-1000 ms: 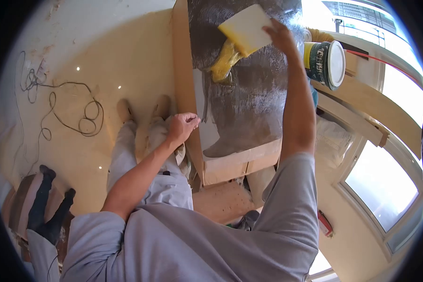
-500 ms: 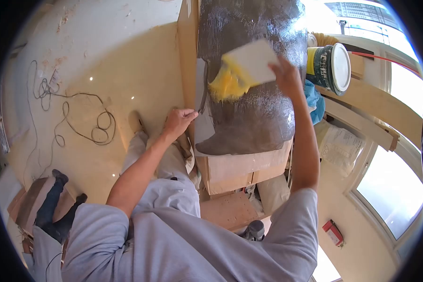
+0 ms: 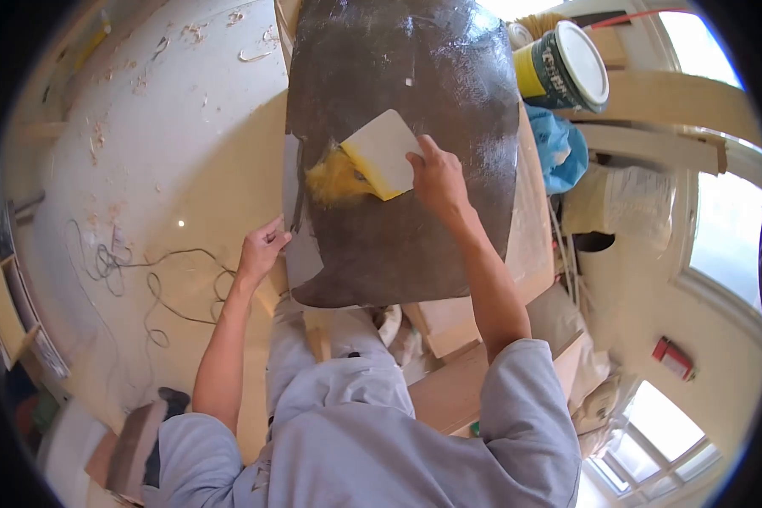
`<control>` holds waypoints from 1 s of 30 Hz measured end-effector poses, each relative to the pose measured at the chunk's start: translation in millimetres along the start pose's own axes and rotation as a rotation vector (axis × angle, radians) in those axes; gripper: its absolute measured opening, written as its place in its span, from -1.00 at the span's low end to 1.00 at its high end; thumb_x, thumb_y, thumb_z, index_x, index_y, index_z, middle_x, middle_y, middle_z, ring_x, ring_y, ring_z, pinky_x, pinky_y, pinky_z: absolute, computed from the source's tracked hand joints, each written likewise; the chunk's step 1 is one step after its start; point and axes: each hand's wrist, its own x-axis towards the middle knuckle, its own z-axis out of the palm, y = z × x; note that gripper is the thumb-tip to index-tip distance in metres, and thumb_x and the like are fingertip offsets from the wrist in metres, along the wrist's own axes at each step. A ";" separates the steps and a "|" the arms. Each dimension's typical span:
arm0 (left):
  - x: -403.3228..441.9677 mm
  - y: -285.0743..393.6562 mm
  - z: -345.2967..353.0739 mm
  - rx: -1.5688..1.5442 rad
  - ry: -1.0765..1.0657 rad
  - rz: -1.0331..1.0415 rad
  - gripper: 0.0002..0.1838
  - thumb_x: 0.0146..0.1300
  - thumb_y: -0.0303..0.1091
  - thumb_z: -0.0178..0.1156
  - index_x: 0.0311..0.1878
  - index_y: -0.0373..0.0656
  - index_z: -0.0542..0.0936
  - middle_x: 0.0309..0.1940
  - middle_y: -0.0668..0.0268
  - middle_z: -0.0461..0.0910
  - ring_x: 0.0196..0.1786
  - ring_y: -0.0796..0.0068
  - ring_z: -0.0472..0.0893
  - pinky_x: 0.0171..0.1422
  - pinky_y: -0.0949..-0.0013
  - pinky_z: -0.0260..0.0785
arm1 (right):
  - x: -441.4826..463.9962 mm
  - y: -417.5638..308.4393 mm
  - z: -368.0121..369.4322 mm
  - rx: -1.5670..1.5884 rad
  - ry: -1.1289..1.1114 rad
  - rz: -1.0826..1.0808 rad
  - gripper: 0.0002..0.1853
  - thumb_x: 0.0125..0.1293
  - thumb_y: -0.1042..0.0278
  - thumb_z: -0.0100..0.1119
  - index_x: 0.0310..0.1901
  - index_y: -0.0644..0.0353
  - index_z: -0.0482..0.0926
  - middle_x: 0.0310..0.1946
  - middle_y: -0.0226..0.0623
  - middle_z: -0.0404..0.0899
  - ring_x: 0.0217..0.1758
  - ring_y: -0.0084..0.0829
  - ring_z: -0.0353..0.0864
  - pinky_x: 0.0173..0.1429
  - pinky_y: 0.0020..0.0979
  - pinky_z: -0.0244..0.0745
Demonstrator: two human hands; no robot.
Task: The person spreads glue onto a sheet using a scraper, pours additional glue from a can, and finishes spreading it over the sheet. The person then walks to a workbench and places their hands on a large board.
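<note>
A flat, pale, card-like spreader [image 3: 383, 148] is gripped at its right side by my right hand [image 3: 440, 176]. Its lower-left edge is coated yellow, and a thick yellow, glue-like mass [image 3: 339, 179] shows beside that edge. Beneath it lies a dark brown sheet [image 3: 389, 245], shiny and wet-looking toward the far end. My left hand [image 3: 264, 251] is closed in a pinch at the sheet's left side, where a narrow grey margin [image 3: 303, 258] and a dark strip run along the edge. Whatever its fingertips hold is too small to make out.
A lidded bucket [image 3: 563, 68] stands at the far right, near a blue plastic bag [image 3: 557, 151]. Wooden boards [image 3: 652, 106] run along the right side. A loose cable [image 3: 157, 284] and wood shavings lie on the floor at left. A red box [image 3: 673, 358] is at lower right.
The spreader and yellow mass have shifted left and slightly down in view, with my right hand. My view has also shifted, so the sheet and bucket appear further left. My left hand stays at the sheet's edge.
</note>
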 end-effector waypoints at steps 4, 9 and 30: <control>4.1 23.8 -32.9 0.200 -0.082 0.052 -0.47 0.17 -0.44 0.23 0.21 -0.36 0.38 -0.57 0.50 0.39 -0.51 0.75 0.34 -0.39 0.55 0.32 | -26.0 -4.4 9.8 0.084 0.079 0.158 -0.79 0.22 0.33 0.10 -0.18 0.24 0.40 -0.43 0.15 0.53 -0.23 0.20 0.49 -0.18 0.03 0.37; 16.1 53.5 -68.8 0.338 -0.184 0.018 -0.45 0.17 -0.44 0.23 0.23 -0.36 0.36 -0.59 0.49 0.37 -0.53 0.73 0.34 -0.39 0.58 0.31 | -60.5 -17.4 12.2 0.160 0.099 0.251 -0.81 0.22 0.31 0.09 -0.21 0.18 0.37 -0.39 0.11 0.54 -0.21 0.17 0.51 -0.14 0.03 0.39; 97.2 121.5 -177.6 0.523 -0.622 0.031 -0.40 0.14 -0.51 0.23 0.24 -0.48 0.29 -0.56 0.37 0.51 -0.53 0.64 0.45 -0.38 0.55 0.36 | -126.8 -136.1 96.1 0.221 0.406 0.591 -0.84 0.24 0.39 -0.01 -0.20 0.21 0.30 -0.45 0.10 0.55 -0.30 0.16 0.54 -0.21 0.06 0.42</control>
